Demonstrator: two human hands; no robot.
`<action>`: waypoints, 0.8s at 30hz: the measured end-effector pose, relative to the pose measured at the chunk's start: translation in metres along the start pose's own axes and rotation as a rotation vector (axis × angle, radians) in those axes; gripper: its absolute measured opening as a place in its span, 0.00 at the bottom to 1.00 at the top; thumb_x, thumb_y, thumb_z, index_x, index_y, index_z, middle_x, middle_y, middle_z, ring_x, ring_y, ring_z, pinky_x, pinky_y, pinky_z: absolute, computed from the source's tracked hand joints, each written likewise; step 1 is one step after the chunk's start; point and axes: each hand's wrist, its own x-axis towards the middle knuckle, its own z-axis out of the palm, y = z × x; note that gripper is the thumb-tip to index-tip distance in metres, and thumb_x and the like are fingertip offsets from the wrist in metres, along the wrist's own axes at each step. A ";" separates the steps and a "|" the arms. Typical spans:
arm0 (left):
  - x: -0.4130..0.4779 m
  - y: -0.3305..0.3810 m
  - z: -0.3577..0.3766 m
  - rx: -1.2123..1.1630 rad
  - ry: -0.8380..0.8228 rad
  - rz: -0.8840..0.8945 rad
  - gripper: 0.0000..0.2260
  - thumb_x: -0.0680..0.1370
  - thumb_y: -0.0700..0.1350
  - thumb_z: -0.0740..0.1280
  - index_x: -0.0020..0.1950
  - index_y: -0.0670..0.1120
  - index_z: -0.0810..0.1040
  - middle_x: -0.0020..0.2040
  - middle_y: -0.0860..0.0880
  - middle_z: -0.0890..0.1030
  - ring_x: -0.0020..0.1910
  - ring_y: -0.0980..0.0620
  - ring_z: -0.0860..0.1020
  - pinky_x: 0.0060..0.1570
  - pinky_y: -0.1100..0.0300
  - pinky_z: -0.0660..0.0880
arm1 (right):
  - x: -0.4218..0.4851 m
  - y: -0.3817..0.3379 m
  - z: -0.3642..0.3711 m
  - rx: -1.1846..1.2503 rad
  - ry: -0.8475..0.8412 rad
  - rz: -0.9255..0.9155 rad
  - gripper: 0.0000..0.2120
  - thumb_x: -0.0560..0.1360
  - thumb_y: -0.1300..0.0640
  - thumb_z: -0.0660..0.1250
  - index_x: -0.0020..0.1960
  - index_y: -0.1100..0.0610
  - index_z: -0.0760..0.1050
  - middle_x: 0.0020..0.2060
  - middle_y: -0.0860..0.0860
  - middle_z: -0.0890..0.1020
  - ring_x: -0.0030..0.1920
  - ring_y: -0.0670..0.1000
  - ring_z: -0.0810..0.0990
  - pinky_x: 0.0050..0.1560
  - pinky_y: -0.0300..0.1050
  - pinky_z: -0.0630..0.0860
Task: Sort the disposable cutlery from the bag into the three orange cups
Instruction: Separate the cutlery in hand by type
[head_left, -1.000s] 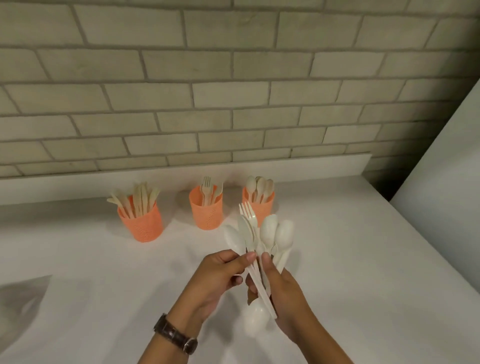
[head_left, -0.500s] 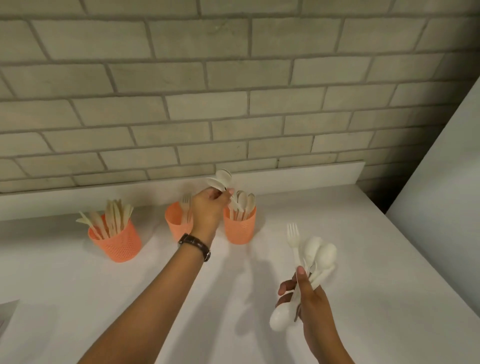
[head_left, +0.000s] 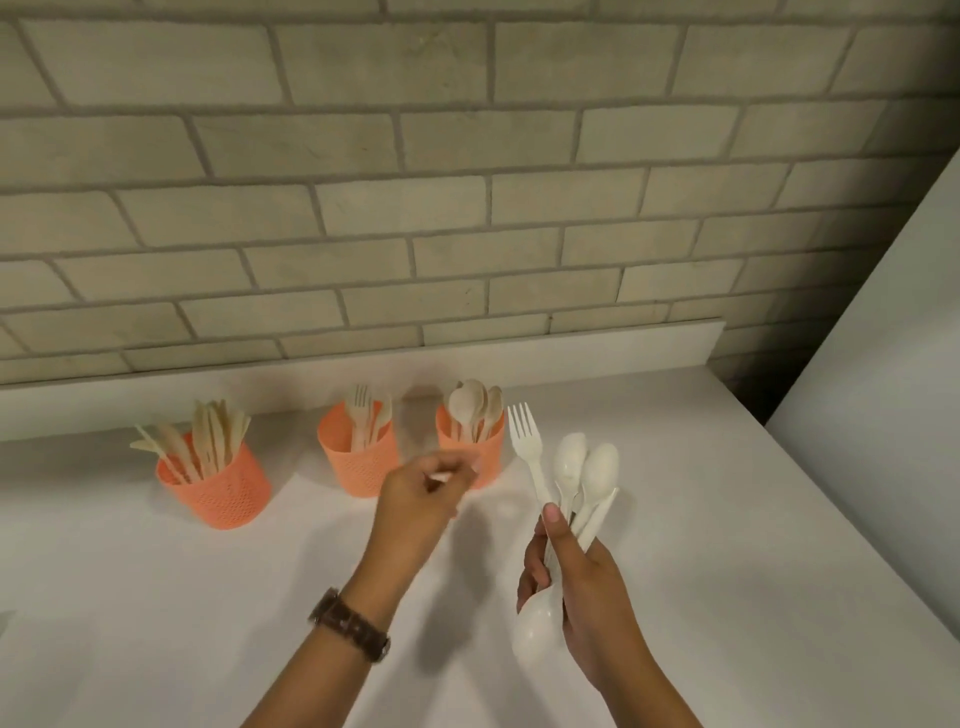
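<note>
The right hand (head_left: 576, 582) clasps a mixed bundle of white plastic cutlery (head_left: 571, 483) over the white surface (head_left: 727, 519): one fork and two spoons pointing up, another spoon bowl hanging below the palm. The left hand (head_left: 415, 499) hovers just before the cups, fingers curled loosely; it looks empty, though blur hides the fingertips. To go on well, pinch one handle, slide it free without loosening the rest, and match its cup. Three orange perforated cups stand near the wall: knives cup (head_left: 218, 483), forks cup (head_left: 358, 457), spoons cup (head_left: 483, 447). No bag shows.
</note>
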 end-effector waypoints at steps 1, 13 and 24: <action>-0.012 -0.002 0.000 -0.011 -0.043 -0.011 0.02 0.73 0.45 0.70 0.43 0.52 0.82 0.40 0.56 0.82 0.31 0.65 0.76 0.33 0.72 0.74 | -0.002 0.001 0.003 -0.012 -0.028 0.008 0.15 0.78 0.50 0.60 0.40 0.60 0.68 0.22 0.52 0.66 0.22 0.54 0.70 0.26 0.44 0.71; -0.008 -0.006 -0.076 -0.283 0.304 -0.061 0.04 0.73 0.41 0.70 0.38 0.48 0.81 0.26 0.58 0.78 0.29 0.60 0.73 0.34 0.66 0.73 | -0.002 0.038 0.030 -0.222 -0.218 0.048 0.19 0.76 0.43 0.55 0.40 0.58 0.70 0.23 0.51 0.70 0.26 0.49 0.70 0.30 0.45 0.60; 0.110 -0.027 -0.097 0.046 0.440 -0.061 0.09 0.70 0.47 0.73 0.48 0.47 0.82 0.52 0.49 0.82 0.55 0.48 0.79 0.56 0.59 0.74 | 0.017 0.027 0.031 -0.079 -0.157 0.106 0.16 0.78 0.46 0.57 0.38 0.56 0.69 0.25 0.50 0.69 0.24 0.47 0.70 0.31 0.45 0.57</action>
